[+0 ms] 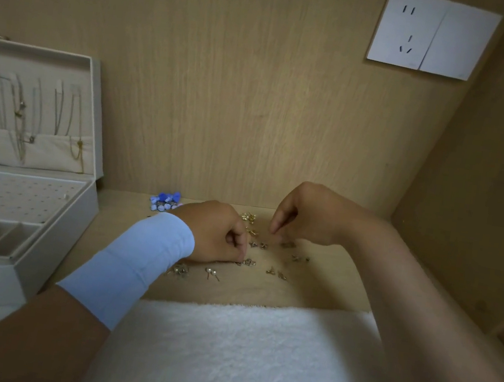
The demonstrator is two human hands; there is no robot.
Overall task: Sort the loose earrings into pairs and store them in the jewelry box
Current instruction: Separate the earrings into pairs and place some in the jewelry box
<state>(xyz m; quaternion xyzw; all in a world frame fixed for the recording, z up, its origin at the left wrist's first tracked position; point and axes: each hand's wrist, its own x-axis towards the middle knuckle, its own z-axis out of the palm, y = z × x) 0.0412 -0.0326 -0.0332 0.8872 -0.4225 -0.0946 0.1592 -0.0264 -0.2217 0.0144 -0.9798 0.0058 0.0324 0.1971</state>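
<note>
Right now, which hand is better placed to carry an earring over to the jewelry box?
Probably the left hand: it is nearer the open jewelry box, its fingers curled at an earring. The right hand is farther away.

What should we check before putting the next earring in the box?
1. Lid of the pale grey jewelry box open: ok.
2. Its holed white earring panel uncovered: ok.
3. Left hand really pinching something: cannot tell; its curled fingers hide the tips.
4. Right hand holding a match: cannot tell.
5. Two pearl stud earrings lying together as a pair: ok.
6. All small gold and silver earrings off the wooden shelf: not ok; many lie scattered.
</note>
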